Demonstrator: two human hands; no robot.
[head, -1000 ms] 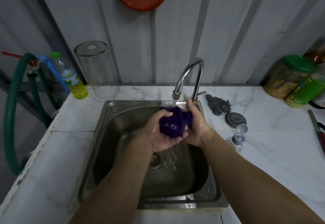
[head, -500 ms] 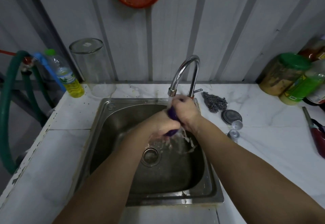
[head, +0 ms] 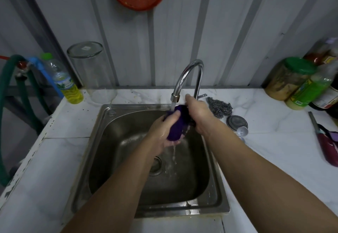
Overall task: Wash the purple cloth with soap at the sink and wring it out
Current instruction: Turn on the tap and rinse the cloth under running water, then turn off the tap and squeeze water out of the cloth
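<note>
The purple cloth [head: 178,125] is bunched into a wad directly under the running chrome tap [head: 188,79], above the steel sink [head: 109,141]. My left hand [head: 161,132] cups the wad from below and the left, fingers curled over its top. My right hand [head: 198,115] clasps its right end, thumb raised towards the tap. Water streams off the cloth and my left palm down to the drain [head: 155,165]. A bottle of yellow liquid [head: 68,86] stands at the back left of the counter.
An upturned clear glass jar [head: 91,72] stands left of the tap. A steel scourer [head: 219,107], a metal lid [head: 236,121] and small caps lie right of the sink. Jars and bottles [head: 296,83] crowd the back right corner; a lighter [head: 327,141] lies far right. A green hose [head: 11,90] hangs left.
The hands, pressed tight together over the cloth half a second ago, have parted a little and lifted towards the spout, so more of the purple wad shows.
</note>
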